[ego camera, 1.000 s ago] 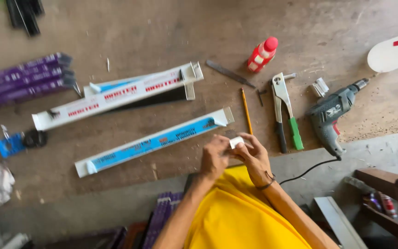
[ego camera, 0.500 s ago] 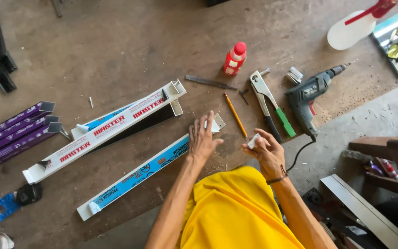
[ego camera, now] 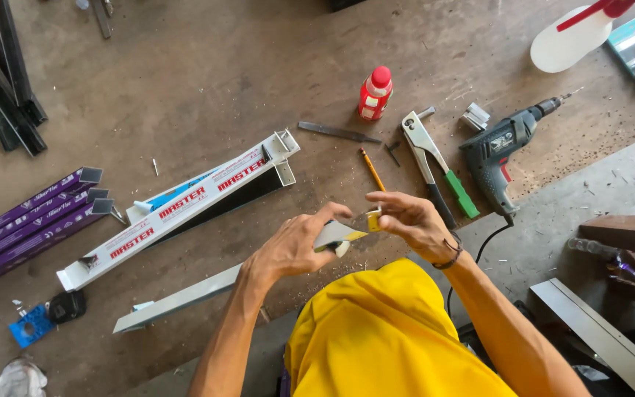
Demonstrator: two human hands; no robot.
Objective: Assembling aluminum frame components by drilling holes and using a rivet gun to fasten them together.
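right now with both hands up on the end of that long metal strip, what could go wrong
1. The left hand and right hand pinch the lifted end of the metal strip; its cut edge might nick a finger.
2. The far end rests on the floor, so the strip may swing or slip.
3. The drill cord runs beside the right arm; a snag could drag the drill.

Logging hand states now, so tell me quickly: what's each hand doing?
Left hand: closed on the metal profile's end.
Right hand: pinching a small yellow piece.
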